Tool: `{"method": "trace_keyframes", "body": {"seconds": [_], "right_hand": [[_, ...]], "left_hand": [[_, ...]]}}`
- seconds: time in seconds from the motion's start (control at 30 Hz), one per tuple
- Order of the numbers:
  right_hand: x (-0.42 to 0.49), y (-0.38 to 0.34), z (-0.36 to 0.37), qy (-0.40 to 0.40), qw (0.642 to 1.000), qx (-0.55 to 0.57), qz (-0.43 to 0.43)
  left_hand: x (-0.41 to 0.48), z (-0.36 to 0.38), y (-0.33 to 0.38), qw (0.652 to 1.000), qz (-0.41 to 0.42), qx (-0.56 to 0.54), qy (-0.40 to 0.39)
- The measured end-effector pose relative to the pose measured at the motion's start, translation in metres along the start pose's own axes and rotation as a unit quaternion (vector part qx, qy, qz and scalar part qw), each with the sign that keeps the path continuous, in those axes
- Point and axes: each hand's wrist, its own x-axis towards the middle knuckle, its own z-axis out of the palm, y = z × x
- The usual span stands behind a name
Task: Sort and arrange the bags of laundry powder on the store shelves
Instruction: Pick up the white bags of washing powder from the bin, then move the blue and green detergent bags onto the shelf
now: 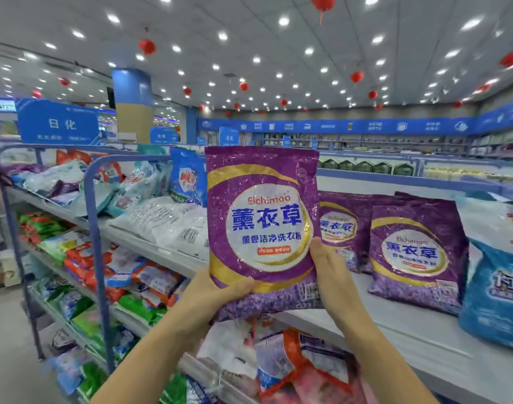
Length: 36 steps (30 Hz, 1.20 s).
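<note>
— Store hall: bright ceiling spots, red lanterns hanging. Top shelf (pixel 418 342) of the near rack is grey, long and partly bare.
— What's on it?
— Standing purple bags (pixel 415 255), two, faces out, toward the shelf's right. Blue bag (pixel 494 298) at the shelf's far right end.
— Step in hand?
— Placing, I'd judge. Held purple bag (pixel 261 217) is upright in the air over the shelf's front edge, left of the pair.
— Next move?
— Probably forward and down onto the shelf's bare stretch beside its twins, base flat, label out.
— Hands?
— Left hand (pixel 217 290) grips the lower left corner, thumb over the front. Right hand (pixel 331 275) lies along the right edge, thumb up. Its fingers are hidden behind the bag, so I cannot tell its grip.
</note>
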Motion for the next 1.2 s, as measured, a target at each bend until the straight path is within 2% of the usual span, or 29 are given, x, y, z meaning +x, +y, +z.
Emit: {"method": "trace_keyframes", "body": {"seconds": [0.2,0.4,0.5,0.67,0.9,1.2], "right_hand": [[0.025,0.018,-0.026,0.093,0.994,-0.057,0.022],[0.066,0.038,-0.060,0.125,0.973,-0.143,0.133],[0.085,0.055,-0.071,0.137,0.954,-0.176,0.202],[0.110,0.084,-0.090,0.160,0.939,-0.166,0.257],[0.128,0.118,-0.101,0.203,0.912,-0.249,0.254],[0.129,0.130,-0.089,0.258,0.899,-0.268,0.230]], "left_hand": [[0.074,0.009,-0.026,0.997,-0.042,-0.029,-0.063],[0.160,0.025,-0.053,0.992,-0.036,0.003,-0.120],[0.202,0.029,-0.074,0.988,-0.070,0.035,-0.132],[0.265,0.046,-0.105,0.981,-0.150,0.021,-0.125],[0.300,0.070,-0.142,0.966,-0.234,-0.003,-0.107],[0.294,0.075,-0.147,0.966,-0.246,0.013,-0.073]]}}
